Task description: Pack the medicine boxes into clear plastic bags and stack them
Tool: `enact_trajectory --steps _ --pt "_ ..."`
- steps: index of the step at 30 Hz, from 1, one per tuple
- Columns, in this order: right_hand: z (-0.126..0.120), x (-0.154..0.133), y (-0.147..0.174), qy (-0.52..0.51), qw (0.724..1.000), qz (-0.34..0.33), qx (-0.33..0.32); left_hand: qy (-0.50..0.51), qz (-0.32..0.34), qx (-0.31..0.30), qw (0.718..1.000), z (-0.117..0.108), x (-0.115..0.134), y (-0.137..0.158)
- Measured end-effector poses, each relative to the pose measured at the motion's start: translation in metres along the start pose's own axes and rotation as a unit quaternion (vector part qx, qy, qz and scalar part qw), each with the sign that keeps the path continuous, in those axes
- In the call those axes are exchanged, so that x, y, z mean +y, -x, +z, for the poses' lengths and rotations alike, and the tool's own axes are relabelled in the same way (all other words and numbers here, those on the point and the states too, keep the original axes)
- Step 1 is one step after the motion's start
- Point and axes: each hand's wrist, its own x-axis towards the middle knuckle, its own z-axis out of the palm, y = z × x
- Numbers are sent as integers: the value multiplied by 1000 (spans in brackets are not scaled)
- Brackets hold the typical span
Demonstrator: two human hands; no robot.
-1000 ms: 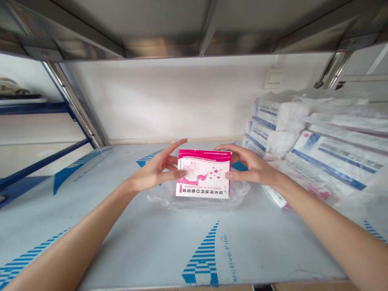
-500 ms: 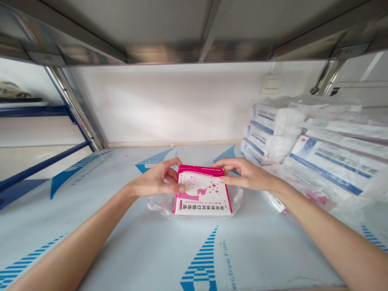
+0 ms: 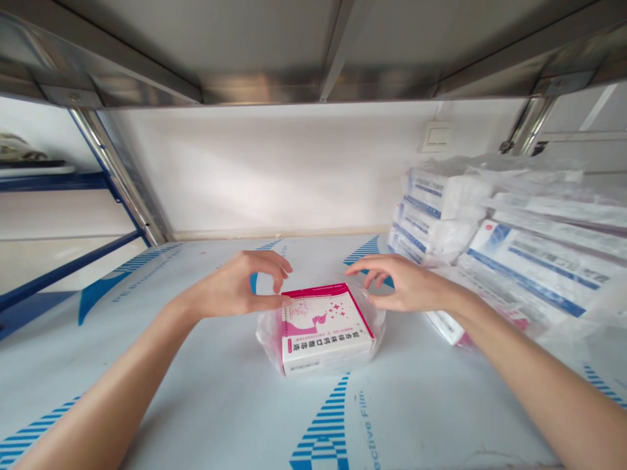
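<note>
A white and magenta medicine box (image 3: 326,323), printed with a pink silhouette and Chinese characters, lies flat in the middle of the shelf. Crumpled clear plastic (image 3: 268,336) shows around its sides; whether the plastic wraps the box or only lies under it, I cannot tell. My left hand (image 3: 240,284) is at the box's far left corner, its thumb tip by the edge and its fingers curved apart from the thumb. Off the far right corner hovers my right hand (image 3: 399,284), thumb and fingers spread with nothing between them.
Stacked white and blue boxes in clear plastic (image 3: 435,202) stand at the right, beside larger white and blue boxes (image 3: 533,264). A pink and white package (image 3: 453,328) lies near my right forearm. Overhead is a metal shelf (image 3: 264,52); a metal post (image 3: 120,176) rises at the left.
Both hands have let go of the box and drawn apart from it, the left more to the left. The box now sits lower and nearer to me, slightly turned, with its near side showing.
</note>
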Motion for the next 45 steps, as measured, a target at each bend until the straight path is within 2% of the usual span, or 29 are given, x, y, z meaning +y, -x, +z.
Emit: enact_trajectory --steps 3,8,10,12,15,19,23,26,28,30,33,36,38,40,43,45 --pt "-4 -4 5 22 999 36 -21 -16 -45 -81 996 -20 6 10" --pt "-16 -17 15 -48 982 114 -142 -44 -148 -195 969 -27 16 21" --pt "-24 -22 19 -92 974 130 -159 -41 -155 -215 963 -28 20 23" --pt "-32 -25 23 -121 973 125 -154 -40 -135 -196 970 -29 22 23" --pt "-41 -25 26 -139 979 92 -115 -33 -78 -156 984 -31 23 21" --pt "-42 -24 23 -209 977 29 -28 -37 -54 -169 983 -32 23 21" --pt "-33 -28 14 -335 933 -52 122 -51 -72 -193 977 -29 25 21" --pt "-25 -29 7 -373 897 -87 219 -37 -66 -178 981 -25 25 20" --pt "-21 -27 3 -352 900 -102 238 -30 -53 -170 984 -24 26 19" --pt "-17 -24 1 -286 920 -125 236 -20 -28 -163 986 -25 27 19" --pt "-12 -20 1 -85 953 -163 239 19 20 -130 991 -29 32 19" --pt "-9 -17 1 83 947 -189 244 29 26 -143 989 -30 35 19" --pt "-8 -16 1 105 940 -207 250 18 15 -178 984 -28 34 19" --pt "-9 -17 1 99 936 -213 261 42 23 -176 983 -27 31 18" --pt "-12 -21 3 82 945 -187 255 196 76 -98 973 -28 25 15" --pt "-13 -23 3 64 964 -133 221 330 121 -52 935 -27 22 13"
